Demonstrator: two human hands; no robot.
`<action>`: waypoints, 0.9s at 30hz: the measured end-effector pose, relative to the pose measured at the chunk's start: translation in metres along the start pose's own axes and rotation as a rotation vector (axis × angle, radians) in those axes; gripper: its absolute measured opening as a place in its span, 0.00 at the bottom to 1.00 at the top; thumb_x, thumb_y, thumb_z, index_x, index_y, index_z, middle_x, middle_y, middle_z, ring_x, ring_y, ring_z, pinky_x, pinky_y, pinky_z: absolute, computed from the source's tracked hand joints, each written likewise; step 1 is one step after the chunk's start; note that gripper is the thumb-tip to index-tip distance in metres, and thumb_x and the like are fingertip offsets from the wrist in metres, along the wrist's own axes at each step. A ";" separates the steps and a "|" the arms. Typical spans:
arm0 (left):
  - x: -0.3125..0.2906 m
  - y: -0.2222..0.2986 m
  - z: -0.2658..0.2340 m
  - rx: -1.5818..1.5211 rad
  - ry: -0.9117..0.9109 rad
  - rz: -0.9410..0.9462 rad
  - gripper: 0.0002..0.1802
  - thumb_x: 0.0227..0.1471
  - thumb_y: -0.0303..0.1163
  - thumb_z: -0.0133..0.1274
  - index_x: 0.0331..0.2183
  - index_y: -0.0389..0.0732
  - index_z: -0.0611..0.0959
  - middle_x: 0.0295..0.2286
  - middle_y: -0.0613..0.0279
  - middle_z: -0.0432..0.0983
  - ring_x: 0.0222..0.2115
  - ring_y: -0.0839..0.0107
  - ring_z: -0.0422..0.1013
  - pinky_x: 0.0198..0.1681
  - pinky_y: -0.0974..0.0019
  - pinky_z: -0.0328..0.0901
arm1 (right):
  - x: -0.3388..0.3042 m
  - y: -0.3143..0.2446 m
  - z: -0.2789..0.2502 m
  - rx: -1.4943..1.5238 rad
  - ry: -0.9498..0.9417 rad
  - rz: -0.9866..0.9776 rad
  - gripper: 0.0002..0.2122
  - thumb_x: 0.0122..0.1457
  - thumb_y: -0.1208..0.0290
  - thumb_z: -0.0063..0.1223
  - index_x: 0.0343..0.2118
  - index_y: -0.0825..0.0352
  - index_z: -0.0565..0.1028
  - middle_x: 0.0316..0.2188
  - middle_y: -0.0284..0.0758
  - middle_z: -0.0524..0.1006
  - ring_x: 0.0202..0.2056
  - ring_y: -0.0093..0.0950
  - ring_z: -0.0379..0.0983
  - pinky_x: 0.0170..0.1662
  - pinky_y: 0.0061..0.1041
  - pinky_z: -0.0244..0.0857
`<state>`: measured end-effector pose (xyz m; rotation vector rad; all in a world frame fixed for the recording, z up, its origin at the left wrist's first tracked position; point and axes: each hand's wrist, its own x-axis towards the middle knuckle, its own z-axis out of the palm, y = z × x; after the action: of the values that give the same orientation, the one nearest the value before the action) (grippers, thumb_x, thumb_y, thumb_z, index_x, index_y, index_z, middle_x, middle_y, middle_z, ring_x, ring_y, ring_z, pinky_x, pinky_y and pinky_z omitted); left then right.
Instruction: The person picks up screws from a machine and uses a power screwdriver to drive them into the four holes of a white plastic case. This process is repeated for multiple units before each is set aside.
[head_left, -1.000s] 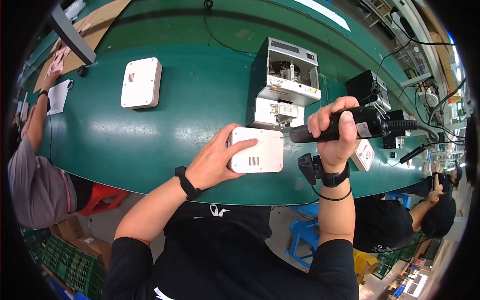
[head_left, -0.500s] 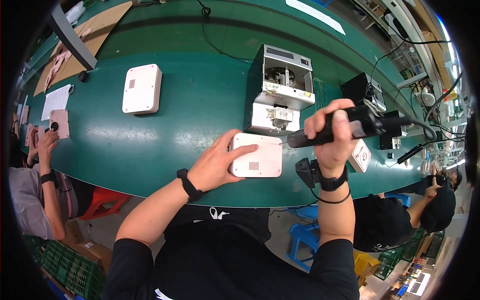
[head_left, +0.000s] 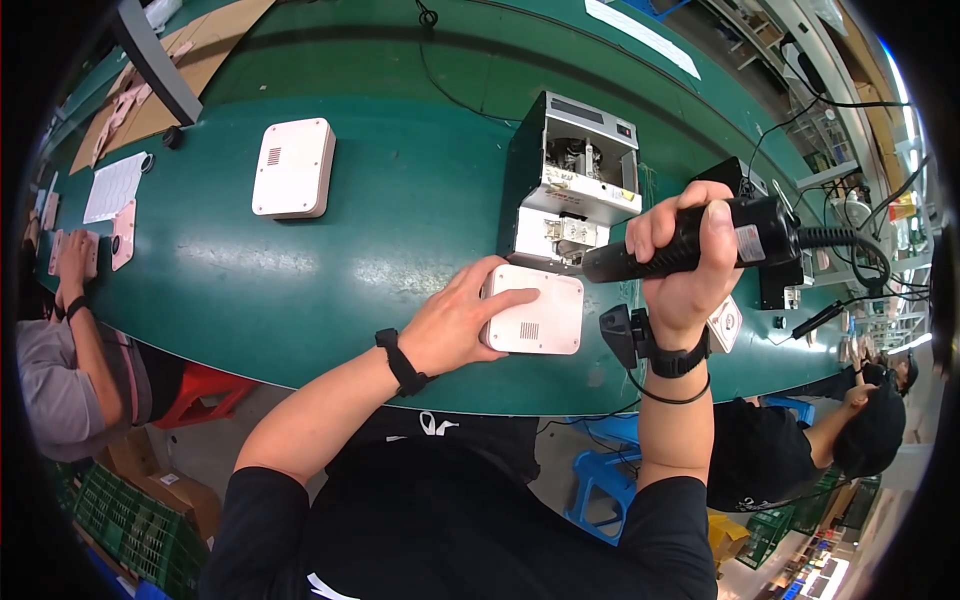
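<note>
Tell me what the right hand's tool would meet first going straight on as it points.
Probably the far right corner of the white box held by the left hand, though depth is unclear, and the front edge of the machine lies close by.

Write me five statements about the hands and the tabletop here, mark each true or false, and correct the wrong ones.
1. The left hand holds a pale, rounded rectangular box. True.
2. The left wrist is bare. False: a black band is around it.
3. The right hand grips a black, cylindrical corded tool. True.
4. A second pale box lies on the smooth green tabletop, untouched. True.
5. A silver-and-black, open-fronted machine stands left of that second box. False: it stands to the right.
</note>
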<state>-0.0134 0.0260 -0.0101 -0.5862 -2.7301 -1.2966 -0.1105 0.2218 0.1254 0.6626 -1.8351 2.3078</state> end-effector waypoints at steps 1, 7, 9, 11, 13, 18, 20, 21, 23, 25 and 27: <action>0.000 0.000 0.000 -0.002 -0.002 0.004 0.43 0.34 0.34 0.72 0.55 0.60 0.76 0.56 0.51 0.60 0.56 0.50 0.64 0.55 0.53 0.67 | -0.002 0.000 0.000 -0.002 0.002 0.001 0.13 0.66 0.58 0.42 0.38 0.64 0.67 0.18 0.34 0.67 0.18 0.26 0.63 0.27 0.30 0.62; 0.001 0.001 0.002 -0.017 0.002 0.014 0.43 0.34 0.33 0.72 0.55 0.59 0.76 0.56 0.51 0.60 0.55 0.49 0.64 0.55 0.52 0.67 | -0.012 0.019 0.001 0.013 0.014 0.002 0.13 0.65 0.58 0.44 0.37 0.65 0.67 0.18 0.34 0.67 0.18 0.26 0.63 0.26 0.30 0.62; 0.002 0.000 0.003 -0.020 0.010 0.018 0.43 0.34 0.33 0.72 0.55 0.59 0.76 0.55 0.51 0.60 0.55 0.49 0.64 0.55 0.52 0.67 | -0.013 0.024 0.000 -0.005 0.015 -0.006 0.13 0.65 0.58 0.44 0.37 0.65 0.66 0.18 0.34 0.67 0.18 0.26 0.63 0.26 0.30 0.63; 0.001 0.000 0.003 -0.022 0.015 0.019 0.43 0.33 0.33 0.72 0.55 0.59 0.76 0.55 0.51 0.60 0.55 0.49 0.64 0.55 0.52 0.67 | -0.012 0.025 -0.003 0.023 0.018 0.009 0.13 0.65 0.58 0.44 0.37 0.65 0.66 0.19 0.34 0.67 0.18 0.26 0.63 0.26 0.30 0.63; 0.001 0.000 0.002 -0.019 0.013 0.021 0.43 0.33 0.33 0.72 0.55 0.58 0.76 0.55 0.50 0.60 0.55 0.49 0.64 0.55 0.52 0.67 | -0.012 0.027 -0.004 0.038 0.019 0.016 0.13 0.65 0.57 0.44 0.37 0.65 0.66 0.19 0.34 0.67 0.18 0.26 0.63 0.27 0.30 0.63; 0.002 0.002 0.003 -0.011 0.012 0.029 0.43 0.33 0.33 0.72 0.55 0.58 0.76 0.55 0.50 0.60 0.55 0.49 0.64 0.56 0.52 0.67 | -0.015 0.027 -0.002 0.029 -0.011 0.014 0.13 0.65 0.58 0.44 0.36 0.65 0.66 0.19 0.34 0.67 0.18 0.26 0.63 0.26 0.30 0.63; 0.002 0.004 0.004 -0.011 0.012 0.032 0.43 0.33 0.32 0.72 0.55 0.58 0.76 0.55 0.50 0.60 0.55 0.49 0.64 0.56 0.52 0.67 | -0.016 0.025 0.000 -0.003 -0.014 0.013 0.13 0.65 0.58 0.44 0.37 0.65 0.66 0.19 0.34 0.67 0.18 0.26 0.63 0.26 0.30 0.63; 0.001 0.004 0.003 -0.010 0.015 0.030 0.43 0.33 0.32 0.72 0.55 0.57 0.76 0.55 0.50 0.60 0.55 0.49 0.64 0.56 0.53 0.67 | -0.016 0.022 0.001 -0.001 -0.016 0.010 0.13 0.65 0.58 0.44 0.37 0.65 0.66 0.19 0.34 0.67 0.18 0.26 0.63 0.26 0.30 0.63; 0.001 0.005 0.004 -0.007 0.022 0.028 0.43 0.33 0.32 0.72 0.55 0.57 0.76 0.55 0.50 0.60 0.55 0.50 0.64 0.56 0.53 0.67 | -0.015 0.009 -0.002 0.031 0.003 0.002 0.13 0.65 0.58 0.44 0.37 0.65 0.66 0.19 0.34 0.67 0.19 0.26 0.63 0.26 0.30 0.63; 0.002 0.006 0.011 -0.019 0.006 0.030 0.42 0.34 0.33 0.72 0.55 0.58 0.77 0.56 0.50 0.60 0.56 0.49 0.64 0.57 0.53 0.65 | -0.011 0.001 -0.002 0.049 0.007 -0.001 0.13 0.65 0.58 0.44 0.37 0.65 0.66 0.19 0.34 0.67 0.19 0.26 0.63 0.26 0.30 0.63; 0.006 0.008 0.016 -0.030 -0.006 0.037 0.42 0.34 0.34 0.72 0.55 0.58 0.77 0.56 0.50 0.60 0.56 0.49 0.64 0.58 0.53 0.65 | -0.003 -0.006 -0.003 0.074 0.056 -0.082 0.13 0.65 0.58 0.44 0.38 0.65 0.67 0.19 0.34 0.68 0.19 0.26 0.64 0.26 0.30 0.63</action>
<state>-0.0146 0.0452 -0.0133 -0.6410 -2.6960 -1.3314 -0.1063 0.2264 0.1286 0.6630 -1.6737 2.3273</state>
